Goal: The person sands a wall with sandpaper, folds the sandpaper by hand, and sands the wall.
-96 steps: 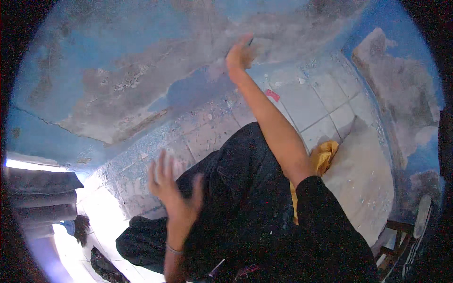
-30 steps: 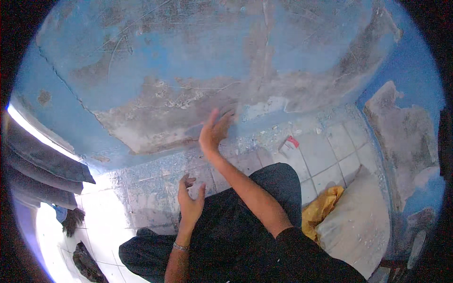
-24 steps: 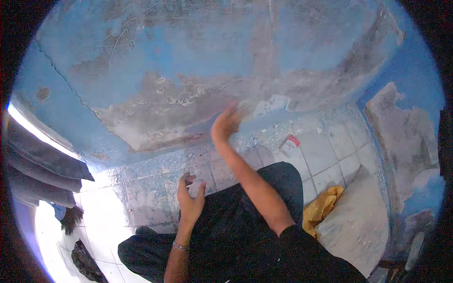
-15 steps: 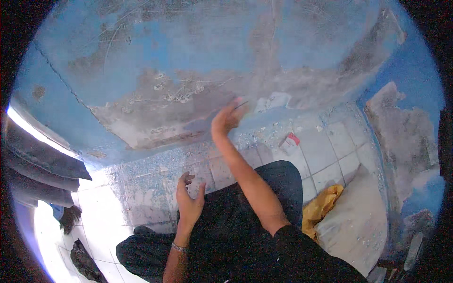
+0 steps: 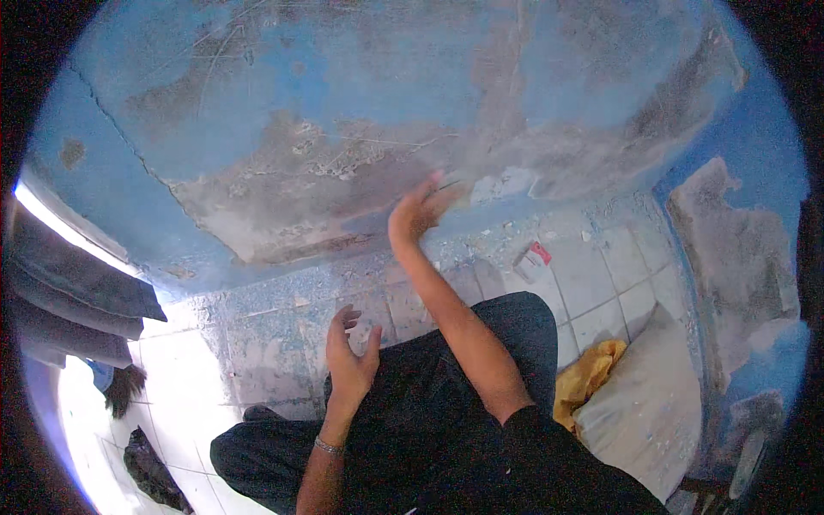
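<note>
The blue-painted wall (image 5: 360, 77) fills the upper view, with peeled grey patches along its lower part. My right hand (image 5: 419, 212) reaches up to the grey area low on this wall. Its fingers are smeared by motion and look closed around something thin and flat, with a pinkish spot near the fingertips. What it is I cannot make out. Over my lap, my left hand (image 5: 350, 360) hovers with fingers half bent and thumb apart, holding nothing. A bracelet (image 5: 329, 445) circles that wrist.
Blue paint flakes litter the tiled floor (image 5: 577, 257) along the wall's foot. Beyond my knee lies a small red-and-white packet (image 5: 534, 258). To the right are a crumpled yellow bag (image 5: 588, 378) and a pale sack (image 5: 644, 395). Dark cloth (image 5: 77, 283) hangs left, above bristles (image 5: 126, 390).
My right hand stays at the wall's lower part, still blurred and slightly shifted right. My left hand has barely moved. The view has tilted a little.
</note>
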Demonstrator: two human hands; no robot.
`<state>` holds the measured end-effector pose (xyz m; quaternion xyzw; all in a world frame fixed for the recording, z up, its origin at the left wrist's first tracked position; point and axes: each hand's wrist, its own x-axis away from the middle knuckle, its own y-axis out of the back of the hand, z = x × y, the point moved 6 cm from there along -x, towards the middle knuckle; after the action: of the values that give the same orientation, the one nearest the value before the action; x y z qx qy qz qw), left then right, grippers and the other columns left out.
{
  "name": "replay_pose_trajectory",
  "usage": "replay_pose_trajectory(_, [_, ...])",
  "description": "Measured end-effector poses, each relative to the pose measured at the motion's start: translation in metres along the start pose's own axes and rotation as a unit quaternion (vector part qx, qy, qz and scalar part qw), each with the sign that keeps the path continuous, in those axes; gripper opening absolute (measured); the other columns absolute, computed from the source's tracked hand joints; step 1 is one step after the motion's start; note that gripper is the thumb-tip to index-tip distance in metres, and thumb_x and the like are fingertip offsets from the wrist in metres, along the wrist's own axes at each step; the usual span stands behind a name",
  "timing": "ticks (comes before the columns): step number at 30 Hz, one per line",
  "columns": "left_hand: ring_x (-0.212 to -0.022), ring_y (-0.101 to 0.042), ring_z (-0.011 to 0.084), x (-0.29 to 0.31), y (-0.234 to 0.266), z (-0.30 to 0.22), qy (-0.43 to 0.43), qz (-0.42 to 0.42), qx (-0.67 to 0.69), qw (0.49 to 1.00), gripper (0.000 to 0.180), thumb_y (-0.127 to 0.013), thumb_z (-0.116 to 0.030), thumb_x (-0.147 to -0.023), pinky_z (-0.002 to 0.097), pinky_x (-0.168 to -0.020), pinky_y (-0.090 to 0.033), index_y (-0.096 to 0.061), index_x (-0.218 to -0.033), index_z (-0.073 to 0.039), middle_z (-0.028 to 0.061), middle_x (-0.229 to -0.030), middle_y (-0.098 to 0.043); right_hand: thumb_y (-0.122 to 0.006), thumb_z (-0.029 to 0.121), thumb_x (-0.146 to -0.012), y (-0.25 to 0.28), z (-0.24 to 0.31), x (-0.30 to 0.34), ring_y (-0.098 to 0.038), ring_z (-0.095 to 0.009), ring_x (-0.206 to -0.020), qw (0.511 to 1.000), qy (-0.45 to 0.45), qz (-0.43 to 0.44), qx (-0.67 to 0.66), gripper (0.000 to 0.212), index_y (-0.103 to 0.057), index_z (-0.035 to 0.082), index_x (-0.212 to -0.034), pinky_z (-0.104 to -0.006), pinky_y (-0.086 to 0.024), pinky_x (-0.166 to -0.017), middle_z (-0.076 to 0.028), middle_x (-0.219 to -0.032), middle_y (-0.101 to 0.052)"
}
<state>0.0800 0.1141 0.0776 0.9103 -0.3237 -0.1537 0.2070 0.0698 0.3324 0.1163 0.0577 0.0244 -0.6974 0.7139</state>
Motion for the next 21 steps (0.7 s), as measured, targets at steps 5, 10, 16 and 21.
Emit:
replay_pose_trajectory(5, [-0.101,-0.060,0.0314,-0.002,-0.017,-0.004,-0.022,0.010,0.019,1.000,0.054,-0.074,-0.013,-0.081,0.0403,-0.089,-0.047,-0.050,-0.127,0.002,0.0185,-0.111,-0.063,-0.032,0.055,-0.101,-0.006,-0.029,0.006,-0.003,-0.040,-0.147,0.984,0.120,-0.007,0.129,0.087,-0.003,-0.012,-0.148,-0.0433,-0.003,-0.120,-0.030,-0.157,0.002])
replay_pose_trajectory(10, [-0.101,-0.060,0.0319,0.004,0.000,0.001,-0.022,-0.012,-0.018,1.000,0.053,-0.074,-0.012,-0.081,0.0404,-0.089,-0.047,-0.050,-0.126,0.003,0.0187,-0.112,-0.063,-0.031,0.059,-0.100,0.025,0.014,-0.032,-0.001,-0.039,-0.148,0.994,-0.049,-0.046,-0.083,0.090,-0.003,-0.011,-0.149,-0.0441,-0.003,-0.119,-0.030,-0.157,0.003])
replay_pose_trajectory(16, [-0.103,-0.059,0.0327,0.002,-0.010,-0.002,-0.046,-0.009,-0.018,0.999,0.049,-0.074,-0.012,-0.081,0.0409,-0.091,-0.046,-0.052,-0.123,0.001,0.0178,-0.111,-0.062,-0.029,0.056,-0.101,0.004,-0.022,-0.004,-0.012,-0.040,-0.146,0.997,0.026,-0.069,0.038,0.085,-0.005,-0.009,-0.150,-0.0433,-0.013,-0.118,-0.029,-0.157,-0.007])
replay_pose_trajectory(21, [-0.107,-0.056,0.0335,0.006,0.001,0.000,-0.034,-0.011,-0.021,0.999,0.049,-0.073,-0.014,-0.081,0.0413,-0.092,-0.045,-0.051,-0.123,0.000,0.0169,-0.114,-0.061,-0.029,0.057,-0.100,0.024,-0.013,-0.041,-0.015,-0.041,-0.145,0.988,-0.060,-0.127,-0.058,0.085,-0.007,-0.009,-0.150,-0.0425,-0.014,-0.118,-0.029,-0.156,-0.011])
